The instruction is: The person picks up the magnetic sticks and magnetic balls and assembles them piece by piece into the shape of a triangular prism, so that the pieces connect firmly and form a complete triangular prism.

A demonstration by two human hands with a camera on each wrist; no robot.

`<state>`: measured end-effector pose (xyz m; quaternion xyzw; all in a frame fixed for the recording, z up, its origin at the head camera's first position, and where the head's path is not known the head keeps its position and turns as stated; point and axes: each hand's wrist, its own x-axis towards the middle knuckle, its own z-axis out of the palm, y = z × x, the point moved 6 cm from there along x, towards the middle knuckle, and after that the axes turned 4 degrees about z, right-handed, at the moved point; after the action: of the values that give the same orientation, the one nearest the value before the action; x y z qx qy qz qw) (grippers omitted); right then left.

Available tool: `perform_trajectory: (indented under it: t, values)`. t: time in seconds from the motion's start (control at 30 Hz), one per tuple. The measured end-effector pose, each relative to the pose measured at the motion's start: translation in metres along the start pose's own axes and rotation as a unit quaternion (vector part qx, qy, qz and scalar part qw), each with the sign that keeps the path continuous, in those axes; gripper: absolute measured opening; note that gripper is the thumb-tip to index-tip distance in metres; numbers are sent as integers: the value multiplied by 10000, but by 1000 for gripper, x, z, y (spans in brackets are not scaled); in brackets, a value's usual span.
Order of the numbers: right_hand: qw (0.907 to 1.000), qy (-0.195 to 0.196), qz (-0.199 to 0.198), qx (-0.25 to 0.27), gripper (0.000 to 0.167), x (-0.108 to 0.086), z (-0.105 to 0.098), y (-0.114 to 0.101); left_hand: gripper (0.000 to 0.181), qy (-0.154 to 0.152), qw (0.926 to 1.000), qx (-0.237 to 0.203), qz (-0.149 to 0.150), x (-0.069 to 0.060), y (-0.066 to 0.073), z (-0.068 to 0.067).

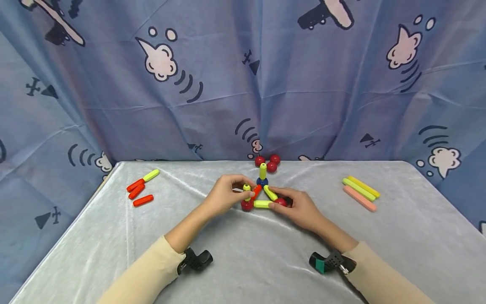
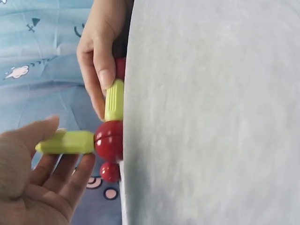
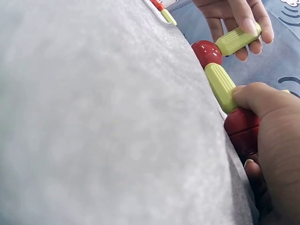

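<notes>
A triangle of magnetic sticks and balls lies flat, with a blue ball [image 1: 262,182] at the back and red balls at the front left and front right. Between thumb and fingers, my left hand [image 1: 223,196] pinches a yellow-green stick [image 2: 70,142] standing upright on the left red ball [image 1: 247,205]. My right hand [image 1: 301,207] grips the right corner, its thumb on the front yellow-green stick [image 3: 220,87] and its fingers curled around the right red ball [image 3: 241,127]. A red stick [image 1: 257,192] forms the left side. Another yellow-green stick [image 1: 263,171] rises from the blue ball.
Loose red sticks [image 1: 143,200] and a yellow-green stick [image 1: 151,175] lie at the left. At the right are a yellow stick [image 1: 363,185], a yellow-green one and a salmon stick [image 1: 360,198]. Red balls [image 1: 275,159] sit by the table's back edge, before a blue curtain [image 1: 228,84].
</notes>
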<state>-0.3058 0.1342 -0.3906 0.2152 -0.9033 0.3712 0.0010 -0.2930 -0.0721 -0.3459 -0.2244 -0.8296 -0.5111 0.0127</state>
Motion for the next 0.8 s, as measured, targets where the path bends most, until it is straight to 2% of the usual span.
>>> perform_trajectory:
  t: [0.1, 0.17, 0.27, 0.37, 0.5, 0.6, 0.7, 0.8]
  values:
    - [10000, 5, -51, 1, 53, 1, 1, -1, 30, -83, 9999, -141, -10, -2, -2, -10]
    - [10000, -10, -31, -10, 53, 2, 1, 0, 32, 22, 9999, -156, -35, -4, -4, -24]
    - [10000, 2, 35, -46, 53, 2, 1, 1, 29, 423, 9991, 79, -13, -7, -8, -58]
    - [9999, 25, 124, -39, 53, 0, -2, 4, 24, 891, 9935, 702, -97, -8, -19, -100]
    - [9999, 34, 131, -41, 54, -2, -4, 6, 26, 1251, 9759, 1669, -634, -12, -47, -154]
    - [9999, 7, 126, -68, 54, -2, -3, 6, 31, 1221, 9622, 2144, -1150, -17, -68, -184]
    - [9999, 0, 134, -45, 54, 0, -1, 4, 36, 1037, 9489, 2559, -1528, -23, -84, -203]
    - [10000, -7, 86, 20, 53, 2, 1, 2, 45, 779, 9306, 2992, -1958, -30, -97, -211]
